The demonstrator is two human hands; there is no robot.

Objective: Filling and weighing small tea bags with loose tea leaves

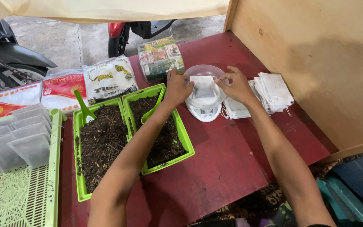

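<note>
Holding a small white filter bag pinched open between left hand and right hand over the clear bowl on the white scale, we judge filling is next, needing a steady mouth

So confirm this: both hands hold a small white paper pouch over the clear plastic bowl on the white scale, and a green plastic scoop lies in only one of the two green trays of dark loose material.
Wrong on the scoops. The head view shows a green plastic scoop in each green tray: one left, one right. The rest holds: left hand and right hand hold the small white paper pouch over the clear plastic bowl on the white scale.
</note>
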